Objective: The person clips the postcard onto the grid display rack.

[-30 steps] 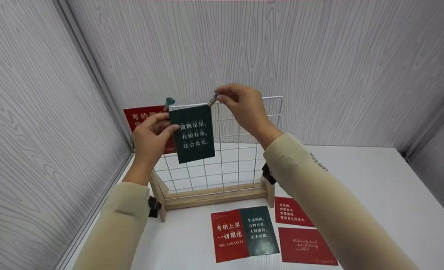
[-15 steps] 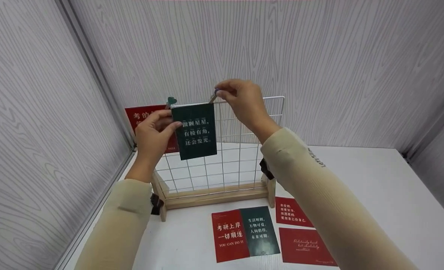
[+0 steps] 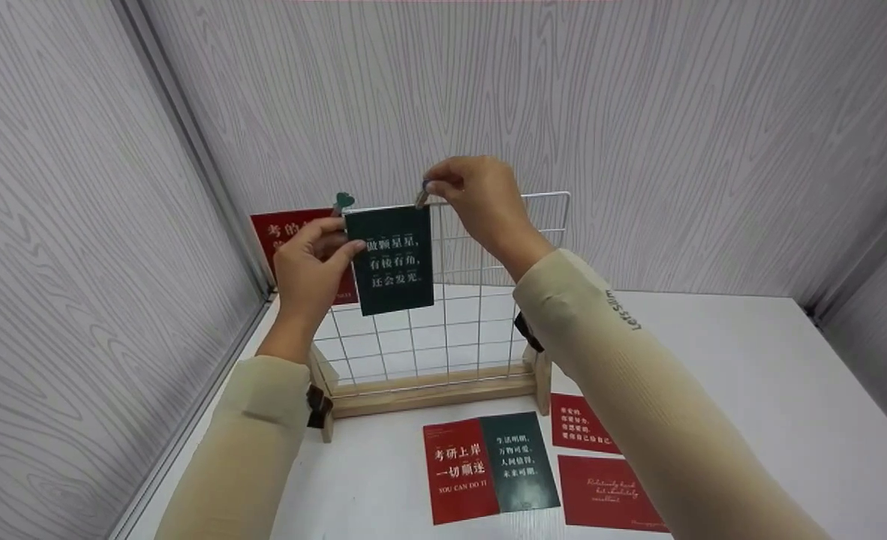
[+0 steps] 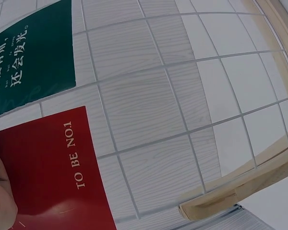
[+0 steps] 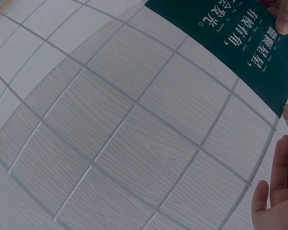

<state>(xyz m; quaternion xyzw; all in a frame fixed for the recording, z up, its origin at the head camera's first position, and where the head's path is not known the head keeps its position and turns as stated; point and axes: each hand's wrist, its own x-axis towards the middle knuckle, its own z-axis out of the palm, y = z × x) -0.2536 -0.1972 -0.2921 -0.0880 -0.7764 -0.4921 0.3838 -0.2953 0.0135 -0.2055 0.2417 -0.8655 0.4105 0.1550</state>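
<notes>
The green card [image 3: 391,262] is probably light, thin and a little stiff, so a hard squeeze could crease it; I judge its edges are the best place to hold. It hangs in front of the wire grid [image 3: 548,194], near the top. The left hand [image 3: 307,264] pinches its left edge; the right hand [image 3: 482,201] pinches a wooden clip [image 3: 421,199] at its upper right corner. Its dark face carries three lines of white characters.

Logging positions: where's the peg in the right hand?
In the head view, the peg is left of center, at the top right corner of the held green card, by the grid's top bar.
</notes>
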